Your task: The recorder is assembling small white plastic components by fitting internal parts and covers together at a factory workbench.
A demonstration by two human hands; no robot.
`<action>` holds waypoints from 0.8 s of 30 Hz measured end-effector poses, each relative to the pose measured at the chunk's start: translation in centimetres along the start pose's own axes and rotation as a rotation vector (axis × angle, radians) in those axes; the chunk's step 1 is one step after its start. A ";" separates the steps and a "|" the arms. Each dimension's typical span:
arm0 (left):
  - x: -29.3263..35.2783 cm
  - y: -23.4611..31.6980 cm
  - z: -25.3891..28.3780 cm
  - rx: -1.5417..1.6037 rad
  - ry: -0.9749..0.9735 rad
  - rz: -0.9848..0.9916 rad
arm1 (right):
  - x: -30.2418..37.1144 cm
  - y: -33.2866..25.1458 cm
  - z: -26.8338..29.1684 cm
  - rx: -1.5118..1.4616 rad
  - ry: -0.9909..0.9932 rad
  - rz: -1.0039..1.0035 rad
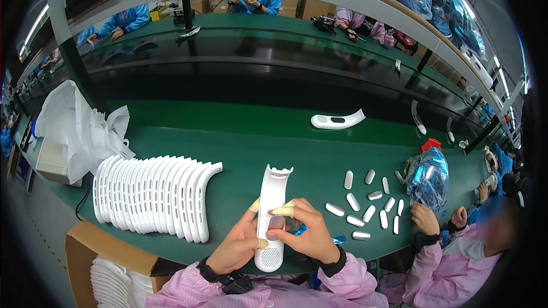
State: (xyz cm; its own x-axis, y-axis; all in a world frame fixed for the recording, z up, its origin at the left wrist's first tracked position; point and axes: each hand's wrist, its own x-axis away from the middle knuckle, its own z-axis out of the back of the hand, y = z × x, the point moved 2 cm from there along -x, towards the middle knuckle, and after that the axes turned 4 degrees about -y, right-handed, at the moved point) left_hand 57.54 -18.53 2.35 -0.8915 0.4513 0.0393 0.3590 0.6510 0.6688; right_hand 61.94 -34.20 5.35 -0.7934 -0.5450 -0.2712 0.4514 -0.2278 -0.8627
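A white curved plastic shell (274, 189) stands nearly upright in front of me, its notched end away from me and its perforated end near. My left hand (237, 246) is closed around its left side, thumb on the front face. From the right, my right hand (309, 231) grips the same shell, with thumb and fingers at an oval greyish area (276, 223) midway along it. Whether a small part is pinched there is hidden by the fingers. Pale finger covers are on several fingertips. Small white oval pieces (353, 202) lie scattered right of my right hand.
A row of similar white shells (151, 197) lines the left bench, beside white foam wrapping (77, 128). Below sits an open cardboard box (108, 239). Another shell (338, 120) lies farther back. A blue plastic bag (429, 179) and a co-worker's hand (425, 219) are at right.
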 end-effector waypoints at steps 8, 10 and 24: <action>-0.1 -0.4 0.3 -0.052 0.020 -0.007 | 0.2 0.5 -0.3 0.171 0.059 0.120; 0.0 -0.5 0.4 -0.047 0.030 -0.001 | 0.1 0.7 -0.4 0.230 0.056 0.135; 1.2 -0.5 0.8 -0.501 -0.038 -0.069 | 1.2 1.5 -0.5 -0.566 0.119 -0.236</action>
State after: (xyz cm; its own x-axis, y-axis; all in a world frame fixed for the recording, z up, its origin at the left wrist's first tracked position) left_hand 56.49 -17.82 1.50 -0.8942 0.4460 -0.0383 0.1147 0.3110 0.9435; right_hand 61.47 -34.83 3.53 -0.8999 -0.4314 -0.0630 -0.0026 0.1497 -0.9887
